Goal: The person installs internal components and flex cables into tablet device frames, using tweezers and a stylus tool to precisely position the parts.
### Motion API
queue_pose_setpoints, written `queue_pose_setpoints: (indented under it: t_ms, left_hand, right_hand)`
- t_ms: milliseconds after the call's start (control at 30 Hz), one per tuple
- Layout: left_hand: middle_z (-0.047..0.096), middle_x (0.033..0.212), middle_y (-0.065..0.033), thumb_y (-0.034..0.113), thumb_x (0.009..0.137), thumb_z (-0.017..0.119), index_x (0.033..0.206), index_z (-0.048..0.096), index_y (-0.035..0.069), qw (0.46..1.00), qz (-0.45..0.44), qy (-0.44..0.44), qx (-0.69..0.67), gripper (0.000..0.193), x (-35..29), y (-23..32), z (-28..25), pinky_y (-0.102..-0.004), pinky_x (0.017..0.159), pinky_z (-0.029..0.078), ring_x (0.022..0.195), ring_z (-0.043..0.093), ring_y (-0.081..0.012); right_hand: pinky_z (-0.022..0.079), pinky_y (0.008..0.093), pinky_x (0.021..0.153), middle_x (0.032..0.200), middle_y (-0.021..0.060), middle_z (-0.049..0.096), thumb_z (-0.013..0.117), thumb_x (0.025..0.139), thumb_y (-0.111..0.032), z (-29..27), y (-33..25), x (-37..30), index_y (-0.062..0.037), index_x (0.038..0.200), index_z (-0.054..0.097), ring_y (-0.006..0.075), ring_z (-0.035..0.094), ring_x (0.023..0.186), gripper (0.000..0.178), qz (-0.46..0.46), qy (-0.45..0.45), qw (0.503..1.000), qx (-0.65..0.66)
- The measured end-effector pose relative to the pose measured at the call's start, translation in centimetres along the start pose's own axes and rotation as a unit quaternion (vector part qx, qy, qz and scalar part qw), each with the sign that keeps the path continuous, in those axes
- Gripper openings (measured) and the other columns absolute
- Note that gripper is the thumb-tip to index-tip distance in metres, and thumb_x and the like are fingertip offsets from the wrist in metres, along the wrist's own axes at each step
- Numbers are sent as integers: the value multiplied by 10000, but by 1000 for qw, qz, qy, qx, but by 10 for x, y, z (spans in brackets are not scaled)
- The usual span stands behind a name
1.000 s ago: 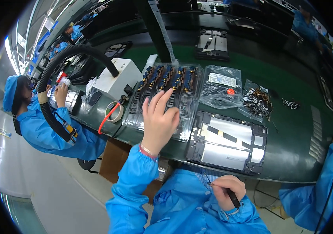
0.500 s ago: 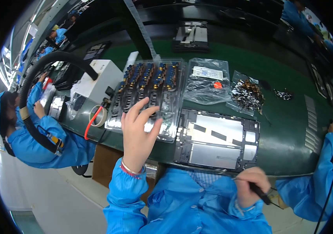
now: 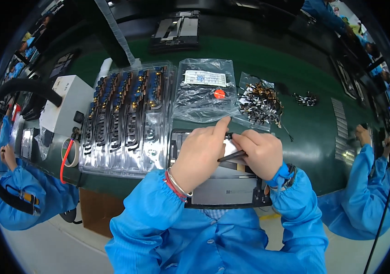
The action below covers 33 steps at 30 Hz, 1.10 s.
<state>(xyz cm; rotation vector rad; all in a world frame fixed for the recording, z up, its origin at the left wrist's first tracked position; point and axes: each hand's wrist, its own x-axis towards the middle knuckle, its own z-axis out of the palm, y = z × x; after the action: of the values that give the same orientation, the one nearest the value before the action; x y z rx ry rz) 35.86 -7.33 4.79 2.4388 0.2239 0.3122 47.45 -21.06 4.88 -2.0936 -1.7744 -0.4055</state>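
Observation:
Directly in front of me lies an opened tablet [image 3: 224,191], with silver plates and a black frame partly covered by my hands. My right hand [image 3: 263,153] is closed around black tweezers [image 3: 234,156], whose tip points left over the tablet's upper part. Close beside the tip is my left hand [image 3: 198,157], its fingers bent together above the tablet. Whatever those left fingertips pinch is hidden. A clear plastic tray [image 3: 126,166] to the left holds rows of dark flex cables with blue and gold ends.
Behind the tablet lie a clear bag [image 3: 204,107] with a label and a pile of small cable parts [image 3: 261,102]. Left are a white box [image 3: 67,102], a tape roll [image 3: 70,153] and a black hose [image 3: 19,86]. Metal strips [image 3: 341,132] lie right, near a co-worker's hand [image 3: 363,135].
My left hand has moved from above the tray onto the tablet. My right hand has come up from the table edge with the tweezers. The view has shifted right.

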Motion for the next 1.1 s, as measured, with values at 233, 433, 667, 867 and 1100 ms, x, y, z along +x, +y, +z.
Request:
queue_pose_setpoints:
  t_ms: [233,433,667,867,1100]
  left_hand:
    - [607,1063,-96,-1,725,606,1290,342,39,998,29,33,-54,625,1,-4,-3,-402,782,431,890,568,-318]
    - [611,1048,-85,18,735,604,1344,303,61,998,64,7,-17,680,1,0,-4,-427,850,428,941,577,-292]
    - [609,1062,-61,91,781,559,1330,352,68,958,146,54,240,588,-12,6,8,-494,940,349,1016,568,-205]
    - [581,1132,-60,105,800,525,1297,391,49,940,166,57,293,518,-16,8,7,-530,965,304,1055,545,-191]
    - [516,1227,-37,145,747,563,1206,489,121,967,150,-1,207,465,-16,6,-4,-603,973,233,1137,488,-213]
  right_hand:
    - [416,303,468,741,6,564,673,661,-110,3,-6,2,-102,855,630,189,544,542,199,25,-18,1000,0]
    - [450,301,502,798,23,574,670,687,-123,-8,-19,3,-97,929,638,200,565,569,246,64,-77,995,-21]
    - [495,323,550,950,53,572,649,718,-56,-51,17,-36,-109,982,633,235,620,684,269,214,39,974,61]
    - [484,305,599,890,72,575,622,763,-33,-38,10,-65,-63,941,620,227,619,706,181,278,24,958,62]
    - [450,248,618,809,94,602,593,798,-20,-42,20,-49,-10,938,601,152,587,698,140,376,61,875,299]
